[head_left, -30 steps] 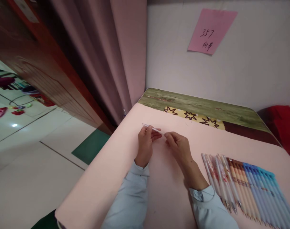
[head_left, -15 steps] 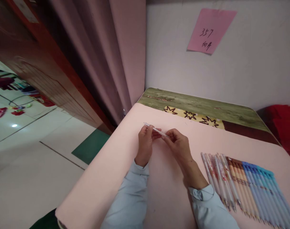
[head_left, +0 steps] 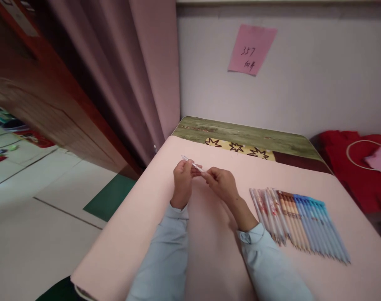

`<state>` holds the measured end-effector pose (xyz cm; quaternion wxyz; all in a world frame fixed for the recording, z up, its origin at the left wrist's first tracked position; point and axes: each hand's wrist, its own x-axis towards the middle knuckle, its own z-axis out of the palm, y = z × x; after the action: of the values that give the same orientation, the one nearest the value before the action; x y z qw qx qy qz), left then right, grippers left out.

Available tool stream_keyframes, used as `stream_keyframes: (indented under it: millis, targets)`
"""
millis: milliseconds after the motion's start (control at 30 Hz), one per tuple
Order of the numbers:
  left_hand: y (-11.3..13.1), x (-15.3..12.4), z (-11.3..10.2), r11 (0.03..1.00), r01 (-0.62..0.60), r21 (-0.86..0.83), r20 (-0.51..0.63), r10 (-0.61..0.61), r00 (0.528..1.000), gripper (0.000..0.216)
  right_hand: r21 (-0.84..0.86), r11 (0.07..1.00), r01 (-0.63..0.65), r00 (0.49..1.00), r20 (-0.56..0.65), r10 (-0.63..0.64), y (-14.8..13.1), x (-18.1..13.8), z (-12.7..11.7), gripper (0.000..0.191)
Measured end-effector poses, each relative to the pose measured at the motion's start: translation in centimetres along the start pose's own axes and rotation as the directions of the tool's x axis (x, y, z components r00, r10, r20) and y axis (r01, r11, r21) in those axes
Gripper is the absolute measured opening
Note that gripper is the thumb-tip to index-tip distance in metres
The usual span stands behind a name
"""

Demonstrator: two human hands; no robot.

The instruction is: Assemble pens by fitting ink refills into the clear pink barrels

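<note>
A slim whitish pen (head_left: 196, 166) is held between both hands above the pink table cover. My left hand (head_left: 182, 179) is closed around its far part, with the tip poking out past the thumb. At the near end, the fingers of my right hand (head_left: 221, 184) pinch the pen, so that end is mostly hidden. To the right of my right forearm lies a row of pens side by side: clear-white ones with red patterns (head_left: 268, 211), then orange-brown pens (head_left: 293, 219), then blue pens (head_left: 320, 228).
A pink cover (head_left: 140, 234) lies over the green wood-patterned table (head_left: 246, 133). A mauve curtain (head_left: 149, 62) and a brown door (head_left: 83, 113) stand at left. Red cloth or a bag (head_left: 341, 167) sits beyond the right edge. A pink note (head_left: 252, 50) hangs on the wall.
The camera view has turned a little to the right, so the scene sits further left. Both hands keep the same hold on the pen.
</note>
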<state>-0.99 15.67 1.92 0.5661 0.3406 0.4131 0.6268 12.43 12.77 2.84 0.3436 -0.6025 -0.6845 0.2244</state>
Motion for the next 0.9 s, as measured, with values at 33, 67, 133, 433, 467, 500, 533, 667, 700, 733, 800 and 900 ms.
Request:
stream_keyframes:
  millis: [33, 67, 133, 433, 467, 500, 533, 667, 700, 733, 800, 900]
  targets:
    - [0.1, -0.2, 0.0, 1.0, -0.012, 0.002, 0.006, 0.012, 1.0, 0.029, -0.005, 1.0, -0.001, 1.0, 0.012, 0.001, -0.5, -0.4, -0.1, 0.039]
    - [0.3, -0.6, 0.1, 1.0, -0.018, 0.002, 0.007, 0.018, 1.0, 0.029, -0.012, 1.0, -0.005, 1.0, 0.015, 0.006, -0.9, -0.9, -0.3, 0.039]
    - [0.4, -1.9, 0.1, 1.0, -0.008, 0.0, 0.007, 0.008, 1.0, 0.031, -0.015, 0.999, -0.032, 0.999, 0.023, 0.032, -1.6, -2.3, -0.6, 0.04]
    - [0.4, -12.1, -0.1, 0.961, 0.173, 0.215, 0.184, -0.214, 0.959, 0.035, 0.403, 0.883, -0.24, 0.963, -0.013, 0.268, 1.9, -13.3, -4.4, 0.048]
    - [0.4, -13.1, -0.1, 0.954, 0.179, 0.241, 0.219, -0.233, 0.948, 0.034, 0.411, 0.881, -0.235, 0.959, -0.048, 0.278, 2.3, -14.5, -4.9, 0.05]
    - [0.3, -13.9, -0.2, 0.949, 0.182, 0.259, 0.249, -0.247, 0.936, 0.032, 0.4, 0.888, -0.226, 0.957, -0.078, 0.279, 2.6, -15.7, -5.3, 0.05]
    - [0.1, -14.7, -0.3, 0.945, 0.182, 0.271, 0.273, -0.256, 0.927, 0.031, 0.372, 0.902, -0.22, 0.957, -0.099, 0.274, 2.7, -16.7, -5.6, 0.05]
    - [-0.6, -16.3, -0.7, 0.954, 0.14, 0.265, 0.31, -0.221, 0.925, 0.031, 0.169, 0.956, -0.238, 0.964, -0.081, 0.254, 2.4, -19.5, -6.4, 0.042]
    - [-0.9, -16.4, -0.9, 0.961, 0.126, 0.245, 0.301, -0.199, 0.933, 0.032, 0.103, 0.965, -0.24, 0.965, -0.083, 0.249, 2.1, -20.0, -6.6, 0.037]
    - [-1.0, -16.5, -1.0, 0.968, 0.119, 0.221, 0.284, -0.18, 0.942, 0.034, 0.038, 0.97, -0.241, 0.965, -0.101, 0.243, 1.7, -20.4, -6.8, 0.03]
    - [-1.4, -16.5, -1.2, 0.983, 0.089, 0.163, 0.241, -0.127, 0.962, 0.038, -0.049, 0.971, -0.232, 0.963, -0.151, 0.223, 0.4, -21.4, -7.5, 0.021]
    - [-2.1, -16.4, -1.4, 0.989, 0.038, 0.144, 0.227, -0.07, 0.971, 0.039, 0.077, 0.984, -0.159, 0.964, -0.202, 0.171, -2.4, -23.5, -10.0, 0.022]
